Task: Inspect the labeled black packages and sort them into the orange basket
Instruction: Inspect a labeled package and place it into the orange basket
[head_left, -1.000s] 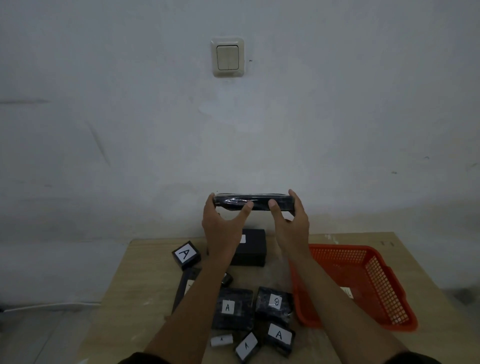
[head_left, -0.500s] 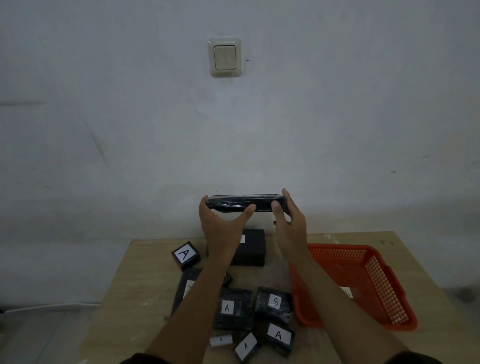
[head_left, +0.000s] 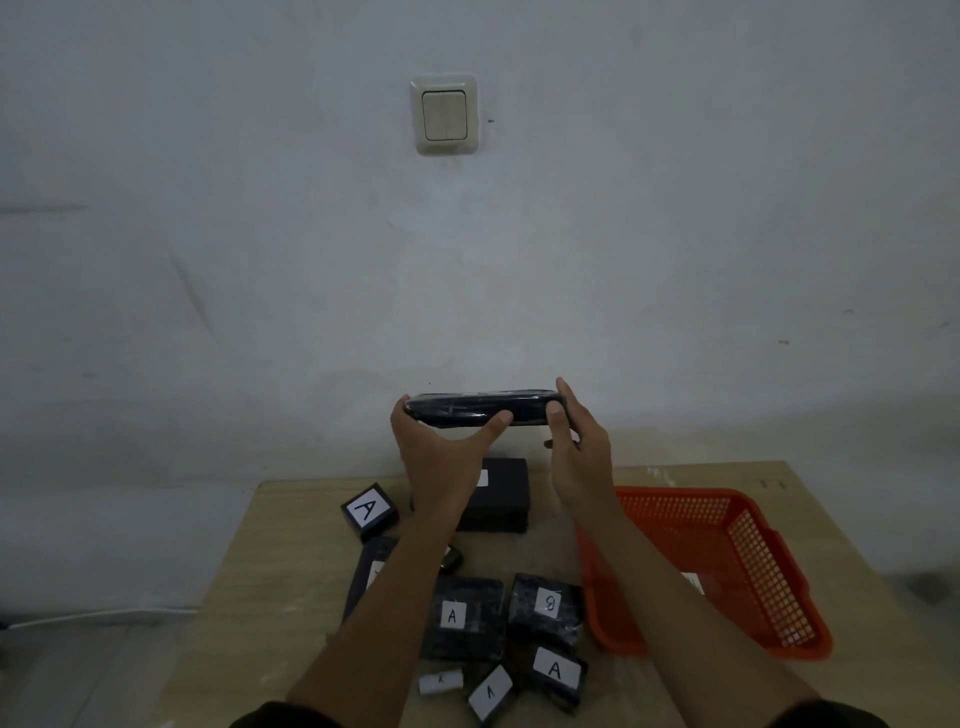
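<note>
Surroundings: a pale wall behind, with a double light switch (head_left: 444, 114) high on it. Below, a wooden desk (head_left: 291, 561) carries a scatter of black packages. We note a small cube labelled A (head_left: 369, 511) at far left, a larger plain black box (head_left: 501, 496) behind the wrists with a white label partly hidden, a wrapped package marked A (head_left: 462, 616), one beside it whose mark reads as B or 8 (head_left: 546, 605), and three more at the near edge, one of them clearly A (head_left: 556, 670). A long dark package (head_left: 369, 571) lies mostly hidden under our left forearm. The orange basket (head_left: 769, 582) sits on the desk's right side; a white label shows inside it, mostly blocked by our right forearm.

Task item: a long, flat black package (head_left: 483, 408), glossy with plastic wrap, held level and edge-on above the desk's far side, in front of the wall. No label is readable from this angle.

Grip: our left hand (head_left: 436, 457) holds the left end, thumb along the near edge, fingers wrapped behind. Our right hand (head_left: 576, 447) pinches the right end, thumb in front, fingers over the far side.
</note>
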